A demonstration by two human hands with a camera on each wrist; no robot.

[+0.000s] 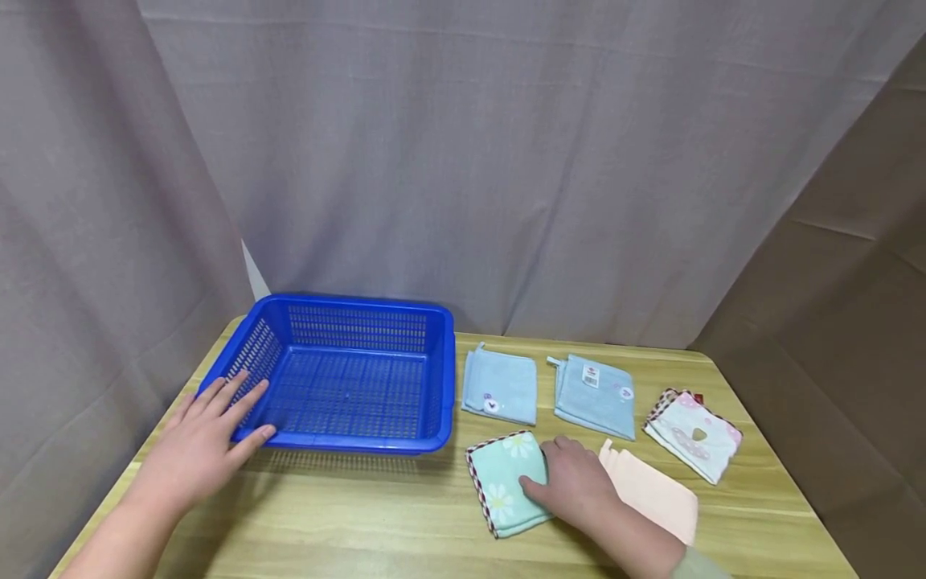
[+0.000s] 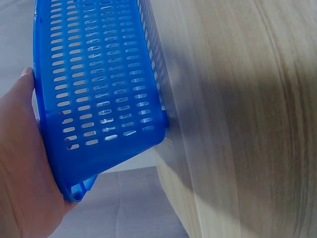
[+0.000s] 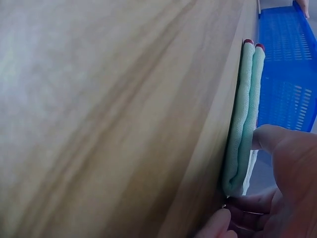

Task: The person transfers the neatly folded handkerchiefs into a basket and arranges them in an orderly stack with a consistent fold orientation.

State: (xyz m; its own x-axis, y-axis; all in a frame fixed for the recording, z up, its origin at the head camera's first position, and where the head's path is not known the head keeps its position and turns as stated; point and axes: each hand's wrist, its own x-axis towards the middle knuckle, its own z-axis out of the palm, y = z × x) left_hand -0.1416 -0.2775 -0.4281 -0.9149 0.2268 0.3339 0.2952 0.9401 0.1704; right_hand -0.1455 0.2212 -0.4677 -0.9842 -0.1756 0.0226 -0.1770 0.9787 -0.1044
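My left hand [image 1: 191, 450] lies on the front left corner of a blue plastic basket [image 1: 347, 441], fingers spread over its rim. From the side, the left wrist view shows the basket's slotted wall [image 2: 99, 89] beside that hand. My right hand [image 1: 579, 486] pinches the right edge of a folded mint-green towel [image 1: 510, 482] with white daisies and a checked border. In the right wrist view the thumb [image 3: 270, 136] presses on its top, while the other fingers curl at its folded end. The towel lies flat against the wooden table.
Two folded light blue towels [image 1: 506, 382] [image 1: 596, 402] lie to the basket's right. A peach towel [image 1: 654, 494] sits just right of my right hand, and a white patterned towel [image 1: 702, 430] farther right. Grey curtains [image 1: 463, 177] hang behind the table [image 1: 347, 515].
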